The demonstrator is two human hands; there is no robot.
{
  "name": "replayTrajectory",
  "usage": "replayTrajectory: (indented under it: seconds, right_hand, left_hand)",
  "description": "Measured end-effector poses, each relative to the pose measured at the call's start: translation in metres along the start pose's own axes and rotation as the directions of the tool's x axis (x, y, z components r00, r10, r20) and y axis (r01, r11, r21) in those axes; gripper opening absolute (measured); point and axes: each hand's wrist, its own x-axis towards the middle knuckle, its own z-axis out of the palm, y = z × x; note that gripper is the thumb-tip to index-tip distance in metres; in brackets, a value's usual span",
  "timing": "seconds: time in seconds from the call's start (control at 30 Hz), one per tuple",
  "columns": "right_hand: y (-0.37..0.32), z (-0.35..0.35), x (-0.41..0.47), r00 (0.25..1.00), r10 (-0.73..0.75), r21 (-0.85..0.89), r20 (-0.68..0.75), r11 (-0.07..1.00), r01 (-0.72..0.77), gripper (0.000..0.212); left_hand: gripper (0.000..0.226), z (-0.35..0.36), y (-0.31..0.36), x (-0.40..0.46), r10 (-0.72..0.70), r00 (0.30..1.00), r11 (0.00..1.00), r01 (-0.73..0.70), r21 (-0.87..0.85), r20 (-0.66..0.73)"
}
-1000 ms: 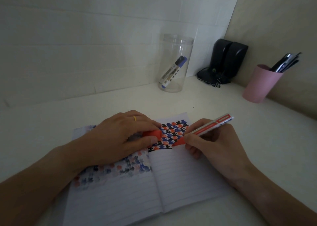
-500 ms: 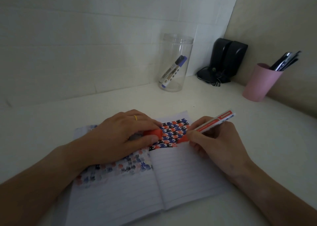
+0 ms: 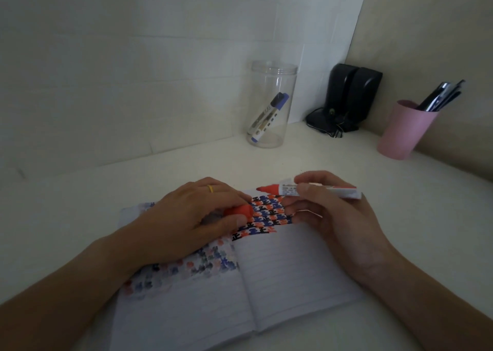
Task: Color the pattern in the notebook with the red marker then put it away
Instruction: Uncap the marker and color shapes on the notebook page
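The fingers [image 3: 302, 190] of the right hand [image 3: 330, 217] are closed around the white barrel of the red marker [image 3: 306, 189], which lies almost level in the middle of the frame with its red tip pointing to the left, lifted off the paper and not touching it. The fingers of the left hand [image 3: 186, 222] are curled over the red cap [image 3: 240, 210], which is pinched between the thumb and the other fingers; this hand, with a yellow ring [image 3: 210, 188] on one finger, rests on the left page of the notebook [image 3: 240, 297]. The notebook lies open on the white surface [image 3: 80, 204] in the lower middle of the frame. The pattern [image 3: 264, 214] of red, blue and black shapes sits at the top of the right page, between the two hands, and a paler band of such shapes crosses the left page. In the upper middle of the frame a clear jar [image 3: 270, 105] stands near the wall with a blue marker [image 3: 266, 116] leaning inside it. To its right, in the corner, are two black speakers [image 3: 352, 94], and at the right edge a pink cup [image 3: 405, 132] holds several dark pens [image 3: 440, 96].
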Motion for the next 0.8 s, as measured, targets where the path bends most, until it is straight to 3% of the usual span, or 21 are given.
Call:
replayTrajectory:
  seconds: [0.33, 0.63, 0.8]
  right_hand:
    - [0.004, -0.003, 0.001, 0.998, -0.051, -0.052, 0.034, 0.997, 0.052, 0.02]
    - [0.003, -0.001, -0.003, 0.987, -0.109, -0.211, 0.119, 0.968, 0.133, 0.004]
    - [-0.001, 0.004, -0.008, 0.984, -0.093, -0.241, 0.151, 0.962, 0.128, 0.022]
  left_hand:
    - [0.04, -0.001, 0.002, 0.0, -0.018, 1.0, 1.0, 0.018, -0.022, -0.01]
    - [0.037, -0.002, 0.006, 0.0, 0.008, 0.999, 1.0, -0.008, 0.007, -0.052]
    - [0.033, -0.009, 0.013, -0.001, 0.069, 0.992, 0.993, -0.057, 0.104, -0.109]
